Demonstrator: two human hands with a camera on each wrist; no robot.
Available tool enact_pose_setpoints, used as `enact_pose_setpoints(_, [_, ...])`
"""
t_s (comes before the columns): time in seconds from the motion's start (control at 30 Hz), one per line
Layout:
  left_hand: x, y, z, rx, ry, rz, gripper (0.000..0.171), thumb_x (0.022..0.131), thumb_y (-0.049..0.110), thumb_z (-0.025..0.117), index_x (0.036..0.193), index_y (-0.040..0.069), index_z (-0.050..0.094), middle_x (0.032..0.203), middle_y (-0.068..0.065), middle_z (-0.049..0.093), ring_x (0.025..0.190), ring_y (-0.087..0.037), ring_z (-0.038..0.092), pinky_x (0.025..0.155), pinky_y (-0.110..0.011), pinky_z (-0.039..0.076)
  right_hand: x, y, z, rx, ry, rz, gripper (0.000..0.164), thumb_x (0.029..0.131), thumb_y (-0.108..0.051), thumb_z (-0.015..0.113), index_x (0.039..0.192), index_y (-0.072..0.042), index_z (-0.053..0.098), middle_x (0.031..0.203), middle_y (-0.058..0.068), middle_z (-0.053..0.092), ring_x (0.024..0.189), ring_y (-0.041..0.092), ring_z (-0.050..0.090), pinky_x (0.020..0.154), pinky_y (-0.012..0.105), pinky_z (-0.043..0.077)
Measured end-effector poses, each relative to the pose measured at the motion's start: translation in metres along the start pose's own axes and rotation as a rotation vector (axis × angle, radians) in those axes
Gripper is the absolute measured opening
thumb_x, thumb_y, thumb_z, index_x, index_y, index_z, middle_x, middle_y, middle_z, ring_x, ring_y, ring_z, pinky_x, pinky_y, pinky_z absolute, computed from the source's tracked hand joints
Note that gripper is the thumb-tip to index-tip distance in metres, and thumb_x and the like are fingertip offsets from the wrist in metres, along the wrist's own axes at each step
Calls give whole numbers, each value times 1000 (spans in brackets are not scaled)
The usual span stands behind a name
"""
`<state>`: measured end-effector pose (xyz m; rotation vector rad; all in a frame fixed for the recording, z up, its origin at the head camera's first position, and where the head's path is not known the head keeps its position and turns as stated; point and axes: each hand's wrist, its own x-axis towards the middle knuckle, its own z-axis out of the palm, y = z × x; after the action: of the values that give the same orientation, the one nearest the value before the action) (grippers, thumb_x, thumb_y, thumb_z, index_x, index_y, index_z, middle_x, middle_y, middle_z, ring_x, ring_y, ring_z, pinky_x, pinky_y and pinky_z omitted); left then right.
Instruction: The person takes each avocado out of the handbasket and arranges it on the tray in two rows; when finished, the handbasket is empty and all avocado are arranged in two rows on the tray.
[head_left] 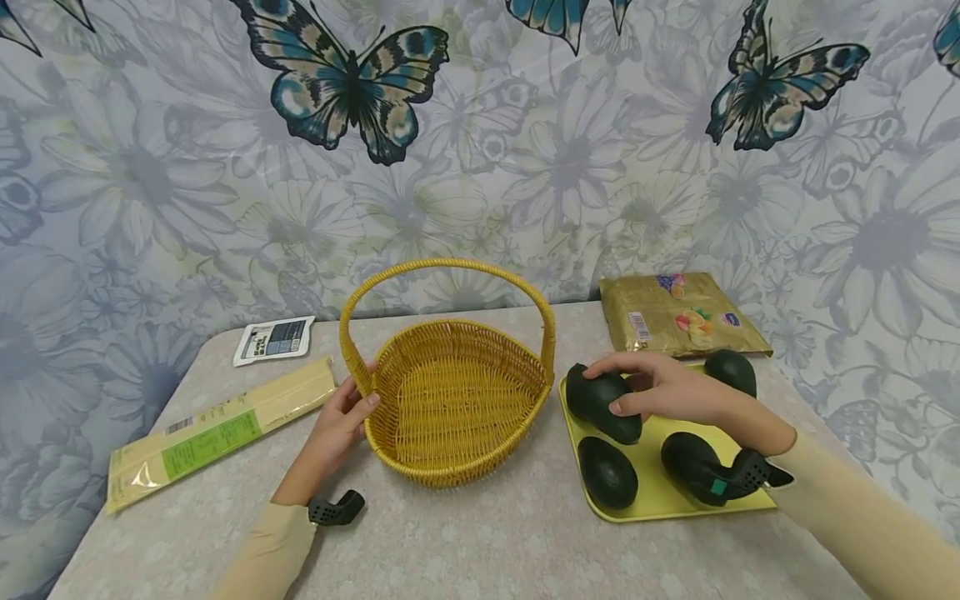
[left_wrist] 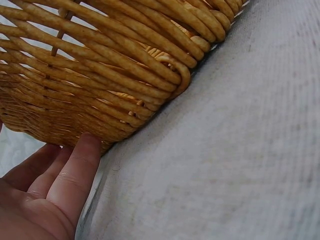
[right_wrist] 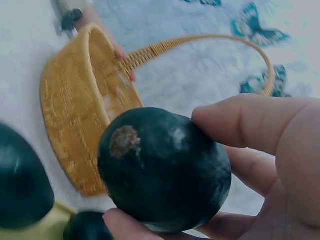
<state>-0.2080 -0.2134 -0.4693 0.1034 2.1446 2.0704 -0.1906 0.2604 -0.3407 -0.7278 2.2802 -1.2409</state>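
In the head view my right hand (head_left: pixel 667 387) grips a dark green avocado (head_left: pixel 600 404) over the left part of a yellow tray (head_left: pixel 652 492). The right wrist view shows thumb and fingers around this avocado (right_wrist: pixel 165 170), its brown stem scar facing the camera. Three more avocados lie on the tray: one (head_left: pixel 607 473) near its front left corner, one (head_left: pixel 690 467) partly behind the wrist strap, one (head_left: pixel 730 372) at the back. My left hand (head_left: pixel 341 429) holds the yellow wicker basket (head_left: pixel 457 475) by its left rim, at the foot of the handle, thumb on the near side.
A long clear packet with a green label (head_left: pixel 217 442) lies left of the basket. Behind it is a small white pouch (head_left: pixel 273 340). A gold package with fruit pictures (head_left: pixel 678 315) sits behind the tray, against the butterfly-patterned backdrop (head_left: pixel 562 167).
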Motion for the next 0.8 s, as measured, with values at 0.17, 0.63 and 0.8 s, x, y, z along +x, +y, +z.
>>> enact_pose_setpoints(0.17, [-1, 0, -1, 4, -9, 12, 63, 108, 21, 51, 163, 17, 22, 164, -22, 26, 119, -1, 52, 85, -20, 56, -23, 18, -12, 41, 84, 9, 45, 98, -10, 63, 141, -3, 54, 138, 5, 58, 98, 8, 66, 68, 35, 59])
enact_pose_setpoints(0.63, [1, 3, -2, -7, 7, 6, 62, 107, 19, 52, 163, 17, 24, 163, -21, 29, 112, 0, 53, 82, -19, 54, -90, 85, -42, 110, 267, 108, 47, 102, -4, 55, 139, -34, 56, 121, -28, 60, 95, 7, 69, 69, 35, 60])
enact_pose_setpoints(0.8, [-1, 1, -1, 5, 11, -3, 62, 107, 20, 52, 163, 17, 24, 163, -21, 30, 111, -1, 53, 81, -19, 55, -109, 101, -46, 59, 301, 155, 47, 102, -5, 55, 139, -33, 56, 124, -34, 50, 87, 6, 63, 67, 32, 55])
